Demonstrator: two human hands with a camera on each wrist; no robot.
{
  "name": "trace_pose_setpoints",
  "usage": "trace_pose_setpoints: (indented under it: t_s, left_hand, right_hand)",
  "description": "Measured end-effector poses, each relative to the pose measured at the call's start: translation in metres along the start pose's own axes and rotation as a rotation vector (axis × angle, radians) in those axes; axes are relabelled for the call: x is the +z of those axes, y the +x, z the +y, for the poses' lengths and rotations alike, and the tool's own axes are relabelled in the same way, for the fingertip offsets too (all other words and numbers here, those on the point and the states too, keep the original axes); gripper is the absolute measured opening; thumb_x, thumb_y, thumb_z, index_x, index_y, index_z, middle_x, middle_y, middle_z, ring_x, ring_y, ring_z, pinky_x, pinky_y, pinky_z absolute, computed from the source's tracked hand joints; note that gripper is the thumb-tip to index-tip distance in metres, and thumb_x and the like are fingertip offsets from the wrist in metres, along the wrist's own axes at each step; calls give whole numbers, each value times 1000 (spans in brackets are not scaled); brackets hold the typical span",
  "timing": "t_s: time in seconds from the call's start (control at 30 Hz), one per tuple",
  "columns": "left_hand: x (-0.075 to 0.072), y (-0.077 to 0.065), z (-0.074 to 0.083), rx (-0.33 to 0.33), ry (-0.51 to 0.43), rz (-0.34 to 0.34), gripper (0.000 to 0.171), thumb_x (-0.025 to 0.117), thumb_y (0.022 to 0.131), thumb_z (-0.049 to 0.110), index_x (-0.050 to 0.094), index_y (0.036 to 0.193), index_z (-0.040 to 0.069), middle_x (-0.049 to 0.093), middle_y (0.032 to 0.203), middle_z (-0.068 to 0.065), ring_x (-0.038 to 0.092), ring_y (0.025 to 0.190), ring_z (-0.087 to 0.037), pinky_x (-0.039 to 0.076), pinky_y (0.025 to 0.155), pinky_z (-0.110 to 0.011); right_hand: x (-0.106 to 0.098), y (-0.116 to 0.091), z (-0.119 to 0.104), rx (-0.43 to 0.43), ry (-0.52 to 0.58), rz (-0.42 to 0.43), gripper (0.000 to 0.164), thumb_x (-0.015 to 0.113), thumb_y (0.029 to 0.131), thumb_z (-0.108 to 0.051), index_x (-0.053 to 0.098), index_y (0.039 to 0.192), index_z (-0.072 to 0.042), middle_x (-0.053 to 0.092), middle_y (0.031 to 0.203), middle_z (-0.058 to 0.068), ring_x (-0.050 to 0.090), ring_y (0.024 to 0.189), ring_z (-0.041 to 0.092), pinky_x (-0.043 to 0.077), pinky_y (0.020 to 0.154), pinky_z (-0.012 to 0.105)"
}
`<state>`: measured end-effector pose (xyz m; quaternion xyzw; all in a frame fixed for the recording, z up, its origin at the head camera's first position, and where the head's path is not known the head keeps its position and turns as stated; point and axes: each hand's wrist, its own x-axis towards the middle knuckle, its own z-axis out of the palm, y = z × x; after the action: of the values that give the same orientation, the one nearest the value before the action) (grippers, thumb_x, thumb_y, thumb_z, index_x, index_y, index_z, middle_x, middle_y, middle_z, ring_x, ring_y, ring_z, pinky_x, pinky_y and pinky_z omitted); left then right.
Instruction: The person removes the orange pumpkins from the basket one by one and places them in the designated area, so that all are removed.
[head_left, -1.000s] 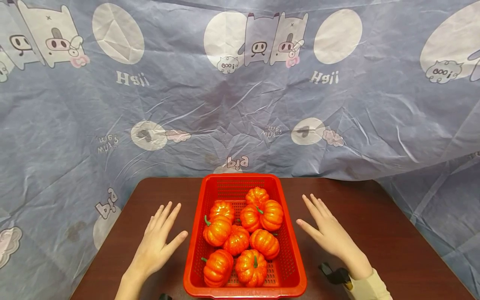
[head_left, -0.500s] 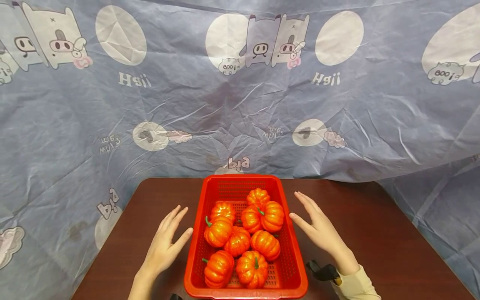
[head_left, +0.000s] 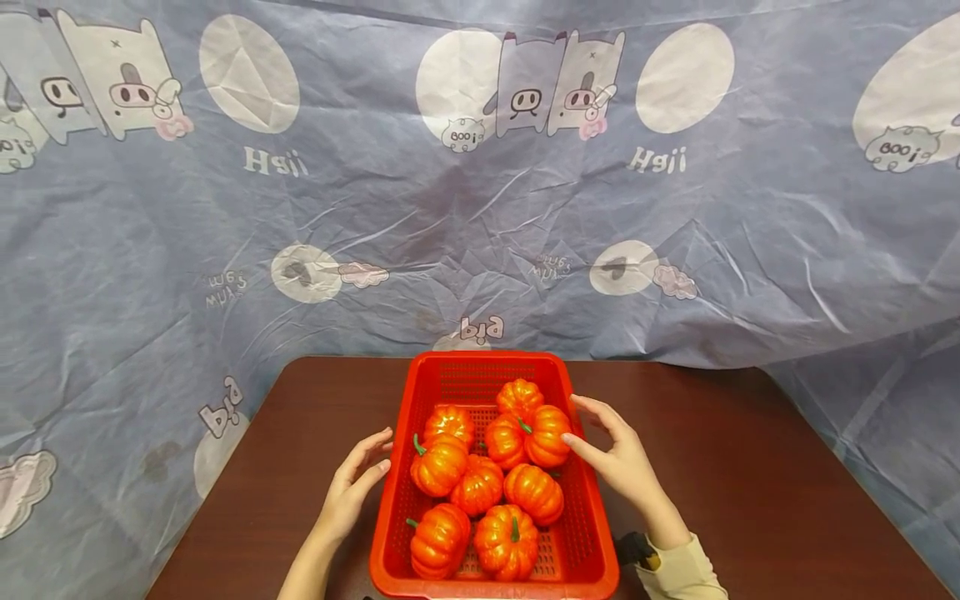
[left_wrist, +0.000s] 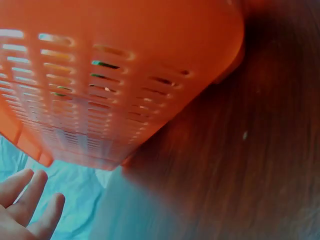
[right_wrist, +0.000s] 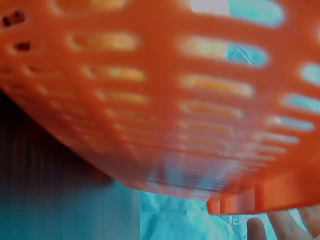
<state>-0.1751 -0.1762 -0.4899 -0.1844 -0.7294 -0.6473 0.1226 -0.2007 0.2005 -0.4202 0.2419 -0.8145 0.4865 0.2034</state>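
Observation:
A red plastic basket point(head_left: 391, 492) with slotted walls holds several shiny orange toy pumpkins point(head_left: 532, 493), some with green stems. My left hand point(head_left: 349, 485) is at the basket's left side, its fingers loosely bent and the fingertips close to the rim. In the left wrist view, the fingers point(left_wrist: 35, 192) show below the rim with a gap to the slotted wall. On the other side, my right hand point(head_left: 624, 458) reaches the right rim, its thumb overlapping the edge beside a pumpkin. The right wrist view has its fingertips point(right_wrist: 256, 229) just under the rim. Neither hand grips anything.
The basket stands on a dark brown wooden table point(head_left: 720, 467). Behind the table hangs a wrinkled blue-grey cloth point(head_left: 480, 217) printed with cartoon pigs. A black strap point(head_left: 634, 550) is at the right wrist, next to a cream sleeve point(head_left: 678, 571).
Both hands have moved inward, from apart on either side to right at the basket's rims, and their spread fingers have bent somewhat. The basket and pumpkins stay in place.

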Motion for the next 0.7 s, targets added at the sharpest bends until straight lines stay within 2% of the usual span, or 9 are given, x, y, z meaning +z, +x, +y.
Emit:
trace_pose_setpoints:
  t_s: [0.1, 0.27, 0.33, 0.5, 0.63, 0.7]
  left_hand:
    - [2, 0, -4, -23, -31, -4, 40, 49, 93, 0, 46, 133, -2, 45, 138, -17, 49, 117, -22, 43, 90, -23]
    - [7, 0, -7, -73, -32, -2, 37, 52, 93, 4, 51, 130, 5, 50, 132, -15, 51, 112, -19, 44, 89, -25]
    - [9, -1, -8, -75, -37, 1, 36, 51, 93, 4, 52, 129, 4, 51, 130, -16, 51, 111, -18, 43, 89, -24]
    - [13, -1, -9, -60, -120, -21, 36, 45, 95, 2, 45, 131, 0, 50, 124, -26, 54, 105, -15, 47, 84, -26]
    - [14, -2, -12, -67, -167, -42, 36, 40, 97, 4, 39, 133, 0, 48, 121, -29, 55, 103, -16, 49, 81, -29]
    - [14, -3, -13, -78, -170, -38, 37, 40, 97, 5, 39, 133, 2, 47, 121, -28, 55, 103, -16, 49, 82, -30]
  right_hand:
    - [3, 0, -11, -12, 9, 4, 49, 74, 74, 6, 57, 120, 7, 59, 117, 23, 55, 105, 35, 38, 90, 13]
    - [7, -3, -13, -16, 10, 21, 48, 75, 72, 6, 59, 118, 6, 60, 116, 21, 55, 103, 36, 37, 91, 11]
    - [9, -5, -13, -11, -3, 24, 49, 76, 71, 5, 60, 117, 5, 60, 115, 20, 54, 105, 36, 35, 93, 11]
    - [12, -6, -13, 10, -43, 15, 51, 80, 68, 2, 61, 116, 4, 60, 116, 19, 52, 109, 35, 32, 94, 9]
    - [14, -6, -7, 19, -40, -10, 56, 81, 67, 0, 60, 118, 2, 57, 120, 19, 50, 112, 35, 32, 94, 8]
    - [16, -7, 3, 26, -32, -27, 59, 82, 67, -1, 59, 121, 1, 56, 124, 17, 49, 114, 35, 33, 94, 10]
